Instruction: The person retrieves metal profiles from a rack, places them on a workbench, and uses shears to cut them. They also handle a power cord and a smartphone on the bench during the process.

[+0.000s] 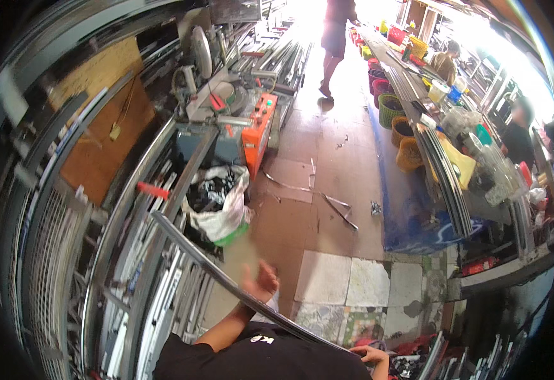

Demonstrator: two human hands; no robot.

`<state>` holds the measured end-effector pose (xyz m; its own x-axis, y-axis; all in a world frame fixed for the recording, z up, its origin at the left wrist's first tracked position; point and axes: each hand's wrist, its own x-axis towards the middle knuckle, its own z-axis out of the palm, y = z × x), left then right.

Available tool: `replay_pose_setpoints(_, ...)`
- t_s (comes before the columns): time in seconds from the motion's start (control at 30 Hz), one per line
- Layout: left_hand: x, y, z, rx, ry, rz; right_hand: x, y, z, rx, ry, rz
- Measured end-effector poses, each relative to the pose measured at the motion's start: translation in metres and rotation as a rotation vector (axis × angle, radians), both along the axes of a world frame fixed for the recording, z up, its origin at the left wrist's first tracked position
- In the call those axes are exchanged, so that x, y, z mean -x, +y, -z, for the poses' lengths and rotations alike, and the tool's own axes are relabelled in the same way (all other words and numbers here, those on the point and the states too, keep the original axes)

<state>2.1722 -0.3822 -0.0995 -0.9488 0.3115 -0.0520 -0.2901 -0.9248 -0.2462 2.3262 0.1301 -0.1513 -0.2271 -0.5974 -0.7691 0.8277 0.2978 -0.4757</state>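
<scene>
A long, dark grey metal profile bar [210, 267] slants across my front, from the racks at the left down to my right side. Beside its middle, my left hand [262, 282] is raised with its fingers spread and slightly blurred; the bar crosses close to my wrist, and I cannot tell whether they touch. Low at the right, my right hand [371, 356] has its fingers curled at the bar's near end, partly hidden by my black shirt.
Racks of metal profiles [153, 310] line the left, with a white sack [223, 215] of dark scraps and an orange machine [261, 130] beyond. Metal strips [339, 212] lie on the floor. Along the right runs a workbench [445, 183] with baskets [409, 154]; people sit behind it, another person [335, 44] stands far ahead.
</scene>
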Motion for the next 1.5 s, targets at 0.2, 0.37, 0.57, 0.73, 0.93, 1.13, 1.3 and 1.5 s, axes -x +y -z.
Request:
replay_pose_setpoints(0.2, 0.240, -0.025, -0.048, 0.009, 0.318, 0.042, 0.144, -0.058, 0.026, 0.140, -0.087, 0.126)
replay_pose_setpoints(0.37, 0.441, -0.008, -0.143, 0.075, 0.873, 0.024, 0.272, -0.088, 0.025, 0.348, 0.051, 0.297)
replay_pose_setpoints(0.57, 0.594, 0.028, -0.188, 0.540, 0.762, -0.041, 0.503, -0.088, 0.052, 0.103, 0.362, 0.409)
replay_pose_setpoints(0.73, 0.721, 0.079, -0.166, 0.917, 0.675, -0.307, 0.744, -0.099, 0.003, -0.200, 0.700, 0.581)
replay_pose_setpoints(0.93, 0.874, 0.129, -0.042, 1.476, 0.720, -0.441, 0.974, -0.163, -0.084, 0.032, 0.475, 0.468)
replay_pose_setpoints(1.13, 1.049, 0.151, 0.053, 1.121, 0.309, 0.044, 1.142, -0.219, -0.151, 0.623, -0.072, 0.664)
replay_pose_setpoints(1.3, 1.187, 0.130, 0.056, 0.748, 0.230, 0.237, 1.264, -0.256, -0.205, 0.731, -0.304, 0.879)
replay_pose_setpoints(1.5, 1.313, 0.095, 0.061, 2.134, 0.880, -0.604, 1.425, -0.278, -0.195, 0.477, -0.309, 1.072)
